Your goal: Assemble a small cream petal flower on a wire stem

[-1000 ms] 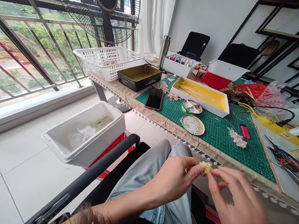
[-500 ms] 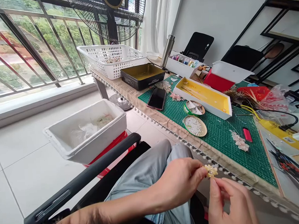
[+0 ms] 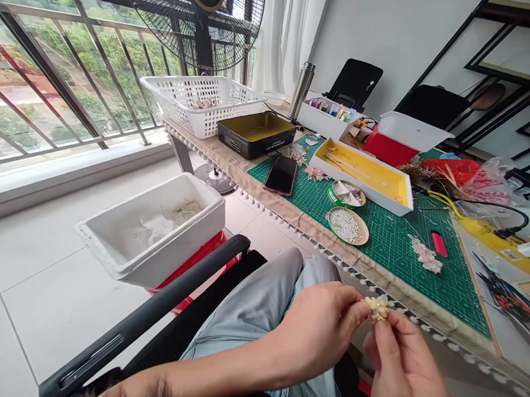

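A small cluster of pale yellow beaded flowers [image 3: 377, 307] is pinched between both hands, above my lap and just short of the table's edge. My left hand [image 3: 327, 319] comes in from the left, thumb and forefinger closed on the cluster's left side. From below, my right hand [image 3: 399, 348] grips its lower right with thumb and fingertips. The fingers hide part of the piece. Beyond it on the green cutting mat [image 3: 393, 263] lie a pale pink flower piece [image 3: 425, 255] and a pink lighter [image 3: 438, 244].
A lid of white pearls [image 3: 347, 225], a divided green tin [image 3: 347, 194], a phone [image 3: 280, 175] and a yellow-lined tray [image 3: 364, 175] stand on the mat. Pliers [image 3: 503, 289] lie at right. A chair armrest [image 3: 142, 323] and white foam bin [image 3: 155, 228] are at left.
My right hand has shifted its fingers up against the flower cluster and turned, and the cluster has tilted. My left hand keeps its pinch. The view has moved slightly.
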A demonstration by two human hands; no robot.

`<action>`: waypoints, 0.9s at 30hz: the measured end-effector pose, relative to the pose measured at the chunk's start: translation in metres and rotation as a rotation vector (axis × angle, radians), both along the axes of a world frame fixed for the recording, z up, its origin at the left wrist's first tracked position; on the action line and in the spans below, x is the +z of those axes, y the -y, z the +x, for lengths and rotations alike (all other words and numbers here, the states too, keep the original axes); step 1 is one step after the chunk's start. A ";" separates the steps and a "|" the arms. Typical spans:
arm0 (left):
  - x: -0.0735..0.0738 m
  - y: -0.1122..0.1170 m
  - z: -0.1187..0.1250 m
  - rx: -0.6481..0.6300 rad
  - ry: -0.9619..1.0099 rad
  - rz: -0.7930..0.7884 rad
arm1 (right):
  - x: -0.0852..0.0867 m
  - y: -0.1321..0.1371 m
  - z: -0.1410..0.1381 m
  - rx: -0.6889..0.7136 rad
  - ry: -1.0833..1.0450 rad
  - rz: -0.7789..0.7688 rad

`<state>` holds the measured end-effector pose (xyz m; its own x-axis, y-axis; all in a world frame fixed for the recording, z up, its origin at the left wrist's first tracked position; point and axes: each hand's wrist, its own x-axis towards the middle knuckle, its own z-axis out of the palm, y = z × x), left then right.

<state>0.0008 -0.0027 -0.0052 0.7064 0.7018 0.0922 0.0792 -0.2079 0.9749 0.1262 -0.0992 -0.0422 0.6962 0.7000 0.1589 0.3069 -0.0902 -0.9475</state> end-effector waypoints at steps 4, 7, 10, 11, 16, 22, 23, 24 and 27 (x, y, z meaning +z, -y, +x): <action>-0.002 0.000 0.001 -0.002 -0.004 -0.004 | -0.002 -0.001 0.003 -0.017 -0.324 0.024; -0.002 -0.001 0.000 -0.005 -0.021 -0.009 | -0.001 0.000 0.006 0.020 -0.475 0.021; 0.000 -0.001 -0.001 0.000 -0.037 -0.002 | 0.000 0.001 0.010 0.071 -0.589 -0.030; 0.000 -0.001 -0.001 0.004 -0.041 -0.006 | 0.000 0.001 0.011 0.069 -0.612 -0.047; -0.004 0.001 0.001 0.028 -0.033 0.026 | 0.001 0.000 0.008 0.055 -0.570 -0.053; -0.011 -0.001 0.006 0.059 -0.037 0.057 | 0.000 -0.002 0.003 0.009 -0.194 -0.098; -0.011 -0.002 0.007 0.059 -0.046 0.053 | 0.001 -0.001 0.005 0.012 -0.095 -0.119; -0.011 -0.002 0.008 0.058 -0.053 0.049 | 0.001 0.000 0.008 0.016 0.015 -0.130; -0.010 -0.003 0.012 0.042 -0.073 0.020 | 0.008 0.005 0.032 -0.001 0.366 -0.090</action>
<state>0.0127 0.0003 -0.0154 0.6819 0.7293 0.0561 0.1587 -0.2225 0.9619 0.1579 -0.1042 -0.0343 0.6055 0.7219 0.3351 0.6237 -0.1689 -0.7632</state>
